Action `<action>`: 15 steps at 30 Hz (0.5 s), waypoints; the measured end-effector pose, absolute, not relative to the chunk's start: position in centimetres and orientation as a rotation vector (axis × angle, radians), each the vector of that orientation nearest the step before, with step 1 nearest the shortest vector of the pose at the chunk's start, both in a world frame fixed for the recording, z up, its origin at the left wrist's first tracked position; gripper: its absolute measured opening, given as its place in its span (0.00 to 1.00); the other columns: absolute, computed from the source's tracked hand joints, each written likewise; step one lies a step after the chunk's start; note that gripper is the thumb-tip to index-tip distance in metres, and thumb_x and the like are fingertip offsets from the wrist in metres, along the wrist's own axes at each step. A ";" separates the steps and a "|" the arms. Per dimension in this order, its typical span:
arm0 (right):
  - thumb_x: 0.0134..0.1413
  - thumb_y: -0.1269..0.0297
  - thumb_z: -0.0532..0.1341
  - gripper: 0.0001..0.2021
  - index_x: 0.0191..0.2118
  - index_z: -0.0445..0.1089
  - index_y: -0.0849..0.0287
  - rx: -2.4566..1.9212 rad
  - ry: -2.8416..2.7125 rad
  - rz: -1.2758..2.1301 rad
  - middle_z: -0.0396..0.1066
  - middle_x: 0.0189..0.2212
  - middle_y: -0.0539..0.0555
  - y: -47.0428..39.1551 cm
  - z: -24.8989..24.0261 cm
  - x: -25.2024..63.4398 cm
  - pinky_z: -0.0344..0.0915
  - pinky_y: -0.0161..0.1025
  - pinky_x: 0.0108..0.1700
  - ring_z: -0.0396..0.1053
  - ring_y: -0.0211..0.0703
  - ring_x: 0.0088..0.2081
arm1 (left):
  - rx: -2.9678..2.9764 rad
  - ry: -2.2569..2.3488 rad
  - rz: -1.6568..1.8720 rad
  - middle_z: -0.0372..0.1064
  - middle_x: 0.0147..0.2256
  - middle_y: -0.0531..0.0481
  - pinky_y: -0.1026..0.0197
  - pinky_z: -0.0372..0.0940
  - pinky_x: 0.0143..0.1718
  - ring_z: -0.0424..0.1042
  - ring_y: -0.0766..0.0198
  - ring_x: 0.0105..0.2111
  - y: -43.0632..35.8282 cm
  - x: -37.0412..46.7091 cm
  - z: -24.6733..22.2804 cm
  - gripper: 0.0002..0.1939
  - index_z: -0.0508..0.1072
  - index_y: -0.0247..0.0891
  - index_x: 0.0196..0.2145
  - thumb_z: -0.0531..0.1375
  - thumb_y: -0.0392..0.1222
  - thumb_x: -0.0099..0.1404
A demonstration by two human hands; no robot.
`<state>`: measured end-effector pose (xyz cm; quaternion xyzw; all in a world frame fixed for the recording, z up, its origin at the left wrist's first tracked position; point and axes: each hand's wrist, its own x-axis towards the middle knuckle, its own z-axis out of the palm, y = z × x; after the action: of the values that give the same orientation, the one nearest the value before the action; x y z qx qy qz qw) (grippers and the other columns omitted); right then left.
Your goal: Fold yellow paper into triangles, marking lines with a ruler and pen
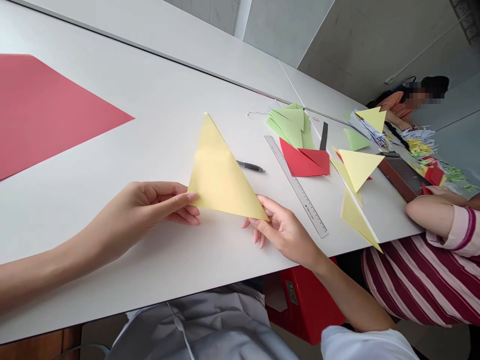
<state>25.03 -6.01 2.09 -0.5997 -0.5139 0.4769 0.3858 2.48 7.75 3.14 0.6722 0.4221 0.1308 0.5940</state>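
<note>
A yellow paper triangle point(223, 172) is held up over the white table, one point directed away from me. My left hand point(165, 202) pinches its left corner between thumb and fingers. At the right corner, my right hand point(279, 227) grips the same sheet, thumb on top and fingers beneath. Behind the paper's right edge lies a black pen point(251, 166), partly covered. To the right of it rests a clear ruler point(296, 187), slanting toward me. Folded red paper point(305, 160) sits by the ruler's far end.
Large red paper point(56, 110) lies at left. Green paper pieces point(288, 122) are stacked beyond the ruler, with yellow pieces point(358, 167) further right. At right, a person in a striped top point(416, 280) works near a dark paper cutter point(401, 175); another person point(401, 105) sits farther back.
</note>
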 end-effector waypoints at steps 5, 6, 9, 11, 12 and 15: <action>0.68 0.58 0.52 0.15 0.55 0.65 0.55 -1.466 -1.276 1.173 0.73 0.39 0.53 -6.6 1.4 24.9 0.73 0.35 0.34 0.72 0.35 0.32 | 1.592 0.991 0.314 0.77 0.29 0.53 0.68 0.68 0.41 0.76 0.64 0.32 7.6 2.5 3.3 0.20 0.78 0.42 0.27 0.61 0.61 0.60; 0.68 0.57 0.52 0.15 0.55 0.65 0.55 -1.454 -1.266 1.185 0.74 0.41 0.53 -6.6 1.4 24.9 0.73 0.35 0.34 0.73 0.36 0.33 | 1.596 0.994 0.315 0.77 0.29 0.53 0.67 0.68 0.41 0.76 0.64 0.32 7.5 2.5 3.4 0.20 0.78 0.42 0.27 0.60 0.61 0.60; 0.68 0.58 0.52 0.17 0.58 0.64 0.54 -1.387 -1.247 1.243 0.74 0.46 0.55 -6.6 1.2 25.1 0.74 0.36 0.37 0.76 0.38 0.37 | 1.605 1.012 0.328 0.77 0.29 0.54 0.67 0.68 0.42 0.75 0.64 0.32 7.0 2.7 3.9 0.19 0.77 0.42 0.26 0.59 0.60 0.62; 0.69 0.59 0.52 0.18 0.61 0.61 0.53 -1.339 -1.240 1.281 0.73 0.49 0.55 -6.6 1.1 25.3 0.75 0.38 0.39 0.76 0.39 0.40 | 1.611 1.027 0.337 0.77 0.29 0.54 0.67 0.68 0.43 0.75 0.65 0.32 6.7 2.8 4.2 0.18 0.77 0.42 0.27 0.58 0.58 0.64; 0.69 0.60 0.52 0.19 0.62 0.61 0.53 -1.321 -1.236 1.298 0.73 0.50 0.55 -6.6 1.1 25.4 0.75 0.38 0.40 0.77 0.40 0.41 | 1.616 1.031 0.341 0.77 0.28 0.54 0.67 0.67 0.43 0.75 0.65 0.32 6.6 2.9 4.3 0.18 0.76 0.42 0.27 0.57 0.57 0.64; 0.68 0.60 0.52 0.19 0.61 0.61 0.54 -1.284 -1.209 1.337 0.72 0.53 0.57 -6.6 1.0 25.7 0.75 0.41 0.42 0.76 0.43 0.44 | 1.633 1.027 0.344 0.76 0.28 0.54 0.67 0.68 0.42 0.74 0.65 0.31 6.5 2.9 4.4 0.18 0.76 0.41 0.27 0.57 0.57 0.65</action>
<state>25.65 -6.58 0.96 -0.5187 -0.4884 0.5403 0.4477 2.91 6.52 4.42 0.6921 0.4351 0.1459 0.5571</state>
